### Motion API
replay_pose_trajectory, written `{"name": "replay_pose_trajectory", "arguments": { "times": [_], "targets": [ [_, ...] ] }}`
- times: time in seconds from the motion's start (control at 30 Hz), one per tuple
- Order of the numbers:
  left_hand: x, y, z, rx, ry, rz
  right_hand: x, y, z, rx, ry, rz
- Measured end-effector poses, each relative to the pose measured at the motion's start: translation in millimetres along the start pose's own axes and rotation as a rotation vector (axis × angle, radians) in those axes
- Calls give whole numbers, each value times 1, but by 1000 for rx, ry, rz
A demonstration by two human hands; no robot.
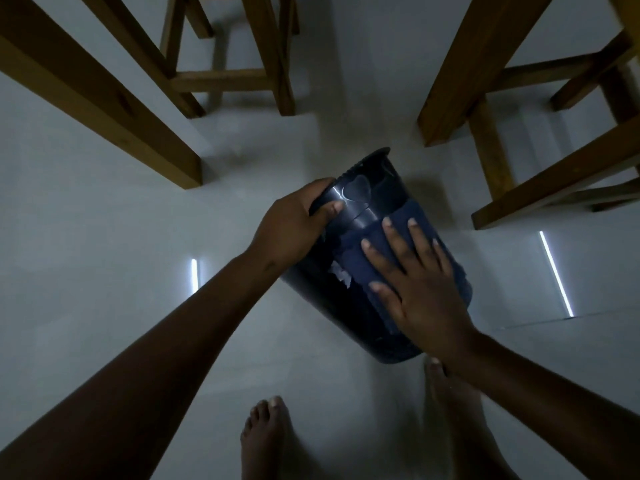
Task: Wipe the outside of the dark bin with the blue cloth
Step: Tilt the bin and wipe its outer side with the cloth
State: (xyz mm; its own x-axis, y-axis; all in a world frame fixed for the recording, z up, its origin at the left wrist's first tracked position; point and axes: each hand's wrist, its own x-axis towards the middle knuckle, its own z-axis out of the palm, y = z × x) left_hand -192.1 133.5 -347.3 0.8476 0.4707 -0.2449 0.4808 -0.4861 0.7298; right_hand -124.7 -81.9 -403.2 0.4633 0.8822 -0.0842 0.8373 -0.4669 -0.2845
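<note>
The dark bin (367, 199) is held off the pale floor at the centre of the head view, tilted, one end pointing away from me and the other toward my feet. My left hand (294, 223) grips its far left part, thumb on the outside wall. The blue cloth (367, 252) lies over the bin's upper side. My right hand (415, 289) presses flat on the cloth with fingers spread, holding it against the bin's wall. A pale torn label patch (341, 273) shows on the bin left of the cloth.
Wooden table legs (104, 98) stand at the left and at the right (460, 81). Wooden stools (235, 64) and another (554, 168) stand behind and to the right. My bare feet (263, 441) are on the tiled floor below the bin.
</note>
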Motion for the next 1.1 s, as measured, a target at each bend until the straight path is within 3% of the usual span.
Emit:
{"name": "replay_pose_trajectory", "arguments": {
  "times": [0.13, 0.2, 0.37, 0.53, 0.63, 0.77, 0.87, 1.0, 1.1],
  "targets": [
    [1, 1, 3, 16, -5, -42, 25, 21, -9, 284, 49, 251],
    [2, 2, 3, -4, 6, -70, 11, 15, -7, 257, 47, 284],
    [4, 8, 1, -6, 10, -34, -21, -12, 3, 18, -26, 73],
    [-6, 1, -11, -91, -207, -50, 36, 16, -13, 246, 58, 235],
    [-18, -6, -5, -59, -110, -56, 39, 31, -17, 354, 53, 297],
    [-8, 3, 3, -19, -52, 5, -10, -15, -3, 35, 13, 142],
    [-1, 9, 1, -50, -97, 27, -3, -14, -4, -3, 12, 37],
    [0, 13, 3, -101, -96, -19, 45, 20, -19, 332, 68, 281],
    [0, 15, 4, -87, -74, -54, 24, 13, -14, 265, 60, 342]
  ]
}}
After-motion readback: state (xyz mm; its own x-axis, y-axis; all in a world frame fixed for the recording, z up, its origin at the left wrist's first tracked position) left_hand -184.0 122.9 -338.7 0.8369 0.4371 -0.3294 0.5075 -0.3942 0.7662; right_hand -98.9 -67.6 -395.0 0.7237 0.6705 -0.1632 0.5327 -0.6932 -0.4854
